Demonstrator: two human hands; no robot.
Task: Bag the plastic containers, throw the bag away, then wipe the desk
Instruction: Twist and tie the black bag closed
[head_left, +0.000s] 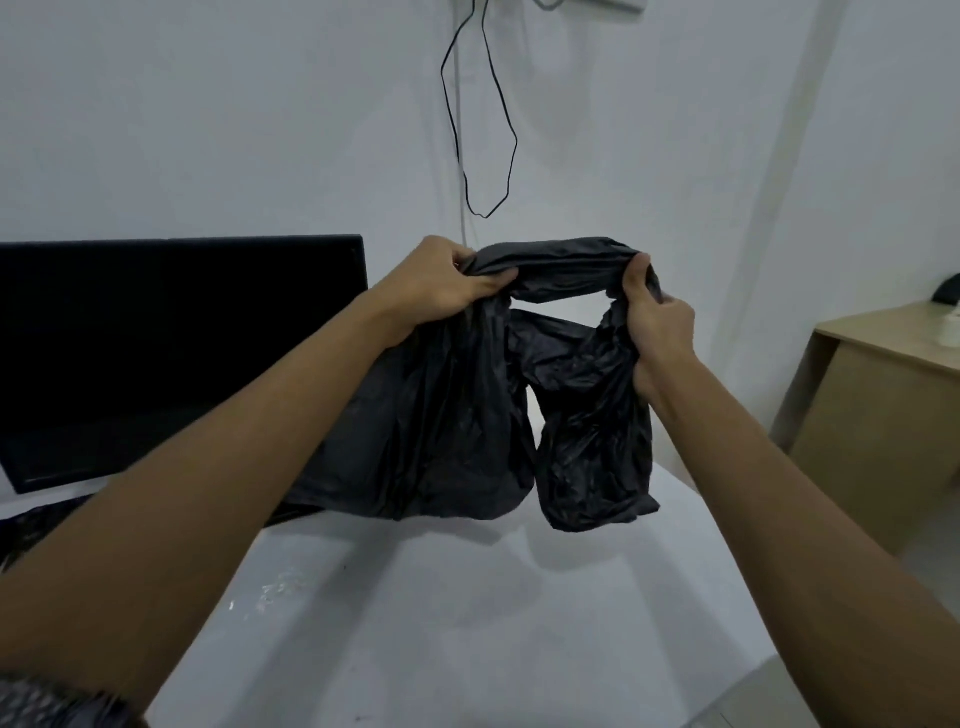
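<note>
The person holds a black plastic bag (467, 415) up in the air with both hands, above the white desk (467, 623). The left hand (441, 283) grips the top edge of the bag on its left side — the fingers are curled around the bunched plastic and the thumb lies over it. The right hand (657, 322) grips the other side, with its fingers closed tight around a gathered fold of the bag. Between the two hands a twisted band of plastic is stretched, and under it the bag hangs down in two crumpled parts; the lower edges seem to reach near the desk surface, but whether they touch it cannot be told. The plastic containers are not visible — if they are inside the bag, the dark plastic hides them.

Behind the left arm stands a dark monitor (182, 353). A thin black cable (506, 130) hangs in a loop on the white wall. At the right side there is a light wooden table (883, 405), well apart from the desk
</note>
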